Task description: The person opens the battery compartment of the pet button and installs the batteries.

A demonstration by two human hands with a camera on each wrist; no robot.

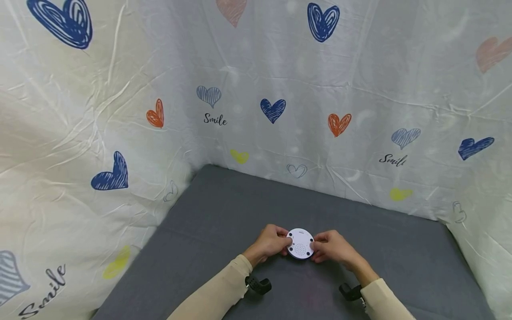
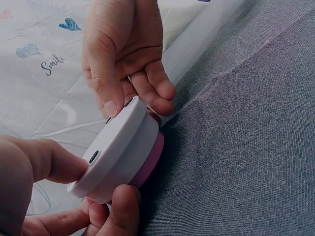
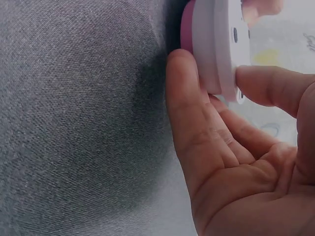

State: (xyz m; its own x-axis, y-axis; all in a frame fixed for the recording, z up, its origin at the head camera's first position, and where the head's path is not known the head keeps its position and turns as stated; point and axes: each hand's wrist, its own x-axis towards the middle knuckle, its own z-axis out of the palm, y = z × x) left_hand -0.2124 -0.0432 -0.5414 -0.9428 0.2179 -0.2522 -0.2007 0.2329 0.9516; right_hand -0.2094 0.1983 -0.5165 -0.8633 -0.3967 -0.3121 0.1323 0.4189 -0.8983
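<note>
Between both hands is a round white device (image 1: pixel 301 243) with small dark feet and a patch of tiny holes on the face turned up. Its side, seen in the left wrist view, is a stepped white body (image 2: pixel 116 150) with a pink layer at the bottom. My left hand (image 1: pixel 271 242) pinches the left rim, thumb on the upper face and fingers underneath. On the opposite rim my right hand (image 1: pixel 335 249) pinches it the same way, as the right wrist view shows with the device (image 3: pixel 216 46) at the fingertips. Exactly what the device is, I cannot tell.
A grey cloth-covered table (image 1: pixel 240 200) lies under the hands. Pale curtains (image 1: pixel 256 58) printed with hearts and "Smile" hang behind it and at both sides. Black wrist straps (image 1: pixel 259 285) sit by the cream sleeves (image 1: pixel 216 289).
</note>
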